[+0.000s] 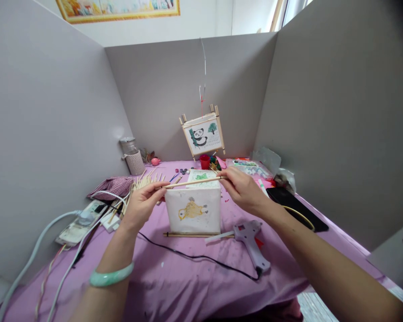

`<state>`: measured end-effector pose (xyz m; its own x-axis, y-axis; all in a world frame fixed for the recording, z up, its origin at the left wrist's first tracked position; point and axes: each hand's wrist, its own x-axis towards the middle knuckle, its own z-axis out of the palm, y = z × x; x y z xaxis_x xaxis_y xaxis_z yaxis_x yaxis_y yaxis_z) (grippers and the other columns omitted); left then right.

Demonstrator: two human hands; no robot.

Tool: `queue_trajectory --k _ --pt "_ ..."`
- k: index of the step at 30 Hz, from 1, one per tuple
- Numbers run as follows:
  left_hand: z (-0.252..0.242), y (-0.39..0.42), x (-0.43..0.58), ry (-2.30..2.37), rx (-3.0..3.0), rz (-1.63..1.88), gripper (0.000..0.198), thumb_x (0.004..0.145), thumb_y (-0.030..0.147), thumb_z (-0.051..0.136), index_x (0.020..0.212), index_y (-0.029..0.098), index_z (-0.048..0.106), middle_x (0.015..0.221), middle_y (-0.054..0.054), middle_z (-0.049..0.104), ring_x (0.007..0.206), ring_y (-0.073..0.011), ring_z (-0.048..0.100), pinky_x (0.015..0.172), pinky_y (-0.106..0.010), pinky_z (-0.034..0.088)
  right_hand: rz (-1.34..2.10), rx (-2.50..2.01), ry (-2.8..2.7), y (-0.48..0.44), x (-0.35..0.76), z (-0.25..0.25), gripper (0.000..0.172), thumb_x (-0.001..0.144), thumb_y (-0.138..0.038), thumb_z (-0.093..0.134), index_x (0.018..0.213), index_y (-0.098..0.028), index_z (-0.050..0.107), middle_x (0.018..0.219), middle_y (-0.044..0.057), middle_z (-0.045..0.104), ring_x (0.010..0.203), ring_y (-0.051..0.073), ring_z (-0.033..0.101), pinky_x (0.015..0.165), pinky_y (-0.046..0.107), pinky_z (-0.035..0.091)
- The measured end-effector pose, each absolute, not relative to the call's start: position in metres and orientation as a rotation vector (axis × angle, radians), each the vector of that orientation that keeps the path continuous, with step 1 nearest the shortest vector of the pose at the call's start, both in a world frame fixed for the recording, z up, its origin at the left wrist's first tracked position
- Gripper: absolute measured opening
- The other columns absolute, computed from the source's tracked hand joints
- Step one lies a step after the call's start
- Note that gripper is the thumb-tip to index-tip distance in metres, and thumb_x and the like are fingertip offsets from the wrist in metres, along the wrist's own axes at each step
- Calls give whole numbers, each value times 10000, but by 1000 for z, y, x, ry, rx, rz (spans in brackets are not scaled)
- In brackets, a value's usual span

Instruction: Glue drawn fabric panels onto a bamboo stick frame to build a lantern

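Note:
A thin wooden stick (pixel 195 182) spans the gap between my hands, along the top edge of a white panel (pixel 193 221) with a yellow animal drawing. My left hand (pixel 144 199) pinches the stick's left end, and my right hand (pixel 240 188) pinches its right end. Behind the panel a second sheet with a green drawing (pixel 201 175) shows in part. Another stick (pixel 177 235) runs along the panel's bottom edge. A hot glue gun (pixel 250 239) lies in front, to the right, its clear glue stick pointing left.
A stick-framed lantern with a panda picture (pixel 203 134) hangs from a wire at the back. Loose sticks (pixel 144 181), a power strip (pixel 80 223) and a jar (pixel 132 156) are left. A black tray-like slab (pixel 295 208) lies right. The glue gun's cord (pixel 195 256) crosses the purple cloth.

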<state>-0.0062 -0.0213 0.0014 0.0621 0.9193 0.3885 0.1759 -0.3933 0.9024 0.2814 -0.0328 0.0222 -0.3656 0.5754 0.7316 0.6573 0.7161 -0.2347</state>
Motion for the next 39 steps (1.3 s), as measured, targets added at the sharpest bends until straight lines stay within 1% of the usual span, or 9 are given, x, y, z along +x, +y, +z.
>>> queue_trajectory --k 4,11,18,23,29,33,37,39 --pt "2 -22 -5 1107 1661 1390 295 767 370 689 994 183 715 920 -53 713 791 -154 629 673 -256 548 -102 -941 -2077 -34 282 20 159 931 -166 396 945 -158 555 861 81 570 803 196 537 730 327 431" --pt "0 -20 -7 1125 1679 1398 300 767 375 685 999 186 718 939 -57 713 807 -165 636 681 -266 552 -54 -958 -2069 -37 282 16 183 934 -182 393 989 -173 568 919 96 599 863 211 558 767 343 447" --pt "-1 -20 -7 1122 1687 1408 309 764 376 688 1001 179 719 946 -67 714 809 -173 643 684 -276 558 -74 -989 -2024 -39 278 16 151 933 -210 427 956 -181 573 856 71 592 796 196 555 725 334 445" --pt "0 -21 -7 1124 1680 1409 301 764 375 688 990 180 723 915 -60 710 795 -167 635 672 -271 556 -68 -937 -2087 -36 281 12 208 951 -187 374 987 -155 576 904 105 599 868 213 568 770 349 461" --pt "-1 -20 -8 1102 1684 1411 279 773 361 684 988 187 723 897 -48 706 762 -146 625 669 -258 555 -65 -919 -2108 -40 286 8 212 953 -183 375 1068 -195 553 964 96 599 920 215 569 793 371 476" --pt "-3 -20 -8 1089 1703 1441 268 759 360 697 963 190 730 891 -43 704 743 -142 623 652 -252 555 -57 -907 -2083 -43 285 7 191 945 -191 406 1058 -198 559 955 89 606 922 214 575 796 370 478" --pt "-3 -20 -7 1095 1723 1464 277 757 368 695 961 185 734 923 -54 705 747 -153 632 656 -270 567 -72 -901 -2058 -43 284 5 202 941 -182 408 1062 -196 569 952 93 611 926 215 579 797 367 480" --pt "-3 -22 -8 1099 1739 1462 284 766 369 684 978 186 732 967 -61 703 787 -163 640 674 -272 573 -78 -899 -2059 -43 284 4 221 941 -181 403 1082 -203 572 957 93 611 925 216 581 793 369 485"
